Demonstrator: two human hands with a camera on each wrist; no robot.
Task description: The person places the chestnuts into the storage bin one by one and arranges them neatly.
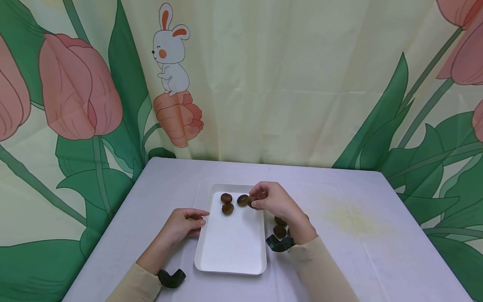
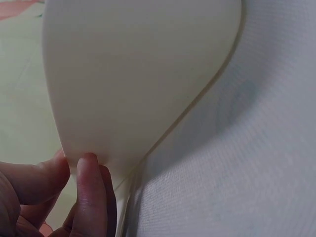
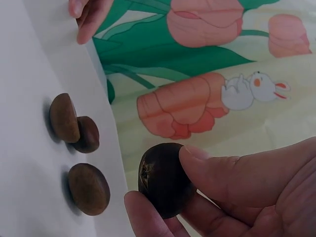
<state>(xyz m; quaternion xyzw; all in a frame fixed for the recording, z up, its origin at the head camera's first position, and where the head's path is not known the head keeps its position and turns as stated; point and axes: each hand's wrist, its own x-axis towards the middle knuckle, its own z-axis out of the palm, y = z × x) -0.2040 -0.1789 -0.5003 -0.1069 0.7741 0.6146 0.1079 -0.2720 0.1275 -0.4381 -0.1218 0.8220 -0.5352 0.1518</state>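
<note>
The right hand (image 1: 274, 200) pinches a brown nut (image 3: 165, 182) over the white tray (image 1: 232, 245). Only the right wrist view shows the nut's rough patch (image 3: 146, 173). The left hand (image 1: 182, 223) touches the tray's side, fingers nearly straight.

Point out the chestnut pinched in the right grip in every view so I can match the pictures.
Head: the held chestnut is slightly right of centre, below mid-height, partly covered by fingers.
Left wrist: not in the picture.
Right wrist: large in the lower middle.
Shared landmark: the white tray, at upper middle in left wrist, along the left in right wrist.
</note>
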